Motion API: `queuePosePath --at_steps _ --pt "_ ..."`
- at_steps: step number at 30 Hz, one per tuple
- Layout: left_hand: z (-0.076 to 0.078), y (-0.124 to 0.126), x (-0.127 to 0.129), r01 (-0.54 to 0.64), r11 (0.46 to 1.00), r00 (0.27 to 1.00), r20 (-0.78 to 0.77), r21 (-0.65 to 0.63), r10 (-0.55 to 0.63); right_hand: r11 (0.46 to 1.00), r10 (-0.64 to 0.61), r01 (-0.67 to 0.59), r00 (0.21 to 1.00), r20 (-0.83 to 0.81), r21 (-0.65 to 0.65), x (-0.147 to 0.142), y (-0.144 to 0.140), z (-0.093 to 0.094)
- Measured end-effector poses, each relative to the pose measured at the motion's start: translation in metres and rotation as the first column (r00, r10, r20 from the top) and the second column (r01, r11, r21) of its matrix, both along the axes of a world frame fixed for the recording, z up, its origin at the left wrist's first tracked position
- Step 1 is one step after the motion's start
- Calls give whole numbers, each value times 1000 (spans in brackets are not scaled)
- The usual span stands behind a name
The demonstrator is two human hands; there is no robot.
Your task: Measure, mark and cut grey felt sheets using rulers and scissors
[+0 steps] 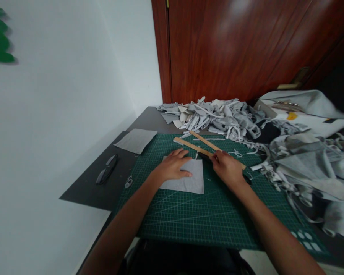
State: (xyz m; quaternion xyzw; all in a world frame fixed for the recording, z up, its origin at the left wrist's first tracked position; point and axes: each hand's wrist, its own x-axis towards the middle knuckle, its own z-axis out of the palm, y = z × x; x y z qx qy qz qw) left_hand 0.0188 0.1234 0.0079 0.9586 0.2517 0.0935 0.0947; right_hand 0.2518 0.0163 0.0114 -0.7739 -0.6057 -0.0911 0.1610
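My left hand (176, 166) lies flat with its fingers spread on a square piece of light grey cloth (193, 181), on a green cutting mat (186, 217). To the right of the cloth, my right hand (227, 168) is closed around a long black tool (204, 156). The hand covers the tool's middle, so its exact kind is unclear. Two wooden rulers rest on the mat by that hand: one ruler (189, 144) ends at its fingers, and the other ruler (205, 140) passes behind or beneath it.
Grey cloth scraps (206, 114) are heaped at the back, with more scraps (312, 164) along the right. Another cloth piece (137, 139) and eyeglasses (107, 169) lie left on the dark table (86, 187). A white box (318, 124) stands back right. A wall borders the left.
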Motion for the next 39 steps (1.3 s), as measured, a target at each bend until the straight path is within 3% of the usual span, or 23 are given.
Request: queuePosePath --at_steps 2,5,9,15,20,23,28,32,39 --pt "-2 -11 6 34 999 995 -96 -23 -36 999 -31 32 999 41 -38 9 0 2" --pt "-4 -22 12 -5 1000 987 -162 -12 3 987 -10 21 998 70 -161 15 1 -1" --pt "0 -28 15 -2 999 989 -148 49 9 970 31 -7 995 93 -242 11 3 -7" --pt "0 -33 21 76 989 994 -86 129 -65 981 -32 40 999 43 -189 9 7 -16" --pt "-8 -40 27 72 986 997 -47 147 -66 991 -6 1 999 -39 -134 16 11 -21" --pt "-12 -40 28 70 993 998 -4 90 -70 994 -24 19 999 -47 -103 32 13 -19" --pt "-11 -39 27 109 993 994 23 -38 -108 986 -159 160 987 -12 41 81 9 -19" --pt "-11 -44 27 162 984 986 -30 -76 -165 961 -276 276 961 30 18 112 5 -22" --pt "-21 -56 31 159 985 980 -109 -66 -166 959 -279 279 960 26 -36 120 8 -26"
